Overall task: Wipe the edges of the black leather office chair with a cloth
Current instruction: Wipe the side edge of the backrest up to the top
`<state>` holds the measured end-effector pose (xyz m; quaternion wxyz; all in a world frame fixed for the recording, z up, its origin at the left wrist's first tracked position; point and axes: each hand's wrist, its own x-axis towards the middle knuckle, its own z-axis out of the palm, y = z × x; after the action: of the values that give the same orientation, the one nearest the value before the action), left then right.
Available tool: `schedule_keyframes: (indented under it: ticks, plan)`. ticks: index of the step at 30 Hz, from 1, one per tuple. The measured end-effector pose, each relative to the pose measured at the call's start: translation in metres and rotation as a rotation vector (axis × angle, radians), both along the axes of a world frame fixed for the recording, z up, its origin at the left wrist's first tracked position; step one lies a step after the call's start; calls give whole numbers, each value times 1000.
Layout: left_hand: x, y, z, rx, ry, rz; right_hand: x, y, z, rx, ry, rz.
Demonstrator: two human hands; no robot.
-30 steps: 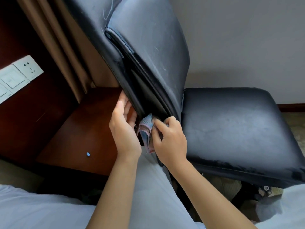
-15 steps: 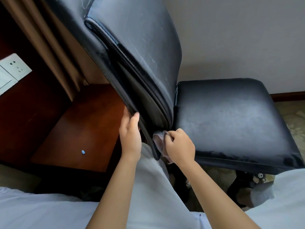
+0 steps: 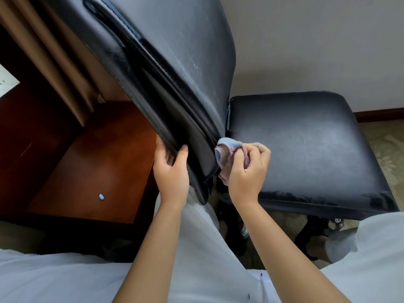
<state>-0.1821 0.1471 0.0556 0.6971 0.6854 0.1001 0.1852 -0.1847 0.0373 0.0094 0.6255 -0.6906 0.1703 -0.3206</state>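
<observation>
The black leather office chair fills the middle of the view, its backrest (image 3: 175, 62) leaning up to the left and its seat (image 3: 306, 145) to the right. My left hand (image 3: 171, 171) grips the lower side edge of the backrest, thumb on the front and fingers behind. My right hand (image 3: 249, 173) holds a bunched blue and pink cloth (image 3: 227, 149) against the bottom corner of the backrest, where it meets the seat.
A dark red wooden cabinet top (image 3: 98, 167) with a small blue pill-shaped thing (image 3: 101, 197) lies to the left. Brown curtain (image 3: 50, 57) hangs behind it. White bedding (image 3: 54, 278) spans the bottom; the chair base (image 3: 314, 228) stands on carpet at right.
My right hand has carried the cloth from low behind the backrest's bottom edge up to the corner by the seat. My left hand slid down the side edge and now grips it.
</observation>
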Motion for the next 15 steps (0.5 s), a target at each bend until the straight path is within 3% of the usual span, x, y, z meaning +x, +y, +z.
schedule_keyframes:
  ticks: [5, 9, 12, 15]
  plan:
    - [1, -1, -3, 39, 4, 21, 4, 15, 6, -177, -141, 76]
    - [1, -1, -5, 50, -5, 32, 7, 14, -12, -414, -130, 85]
    - [2, -1, -6, 29, -4, 34, 3, 9, -31, -422, -24, 97]
    - [3, -3, -7, 10, -8, 38, -3, 7, -49, -394, 221, 187]
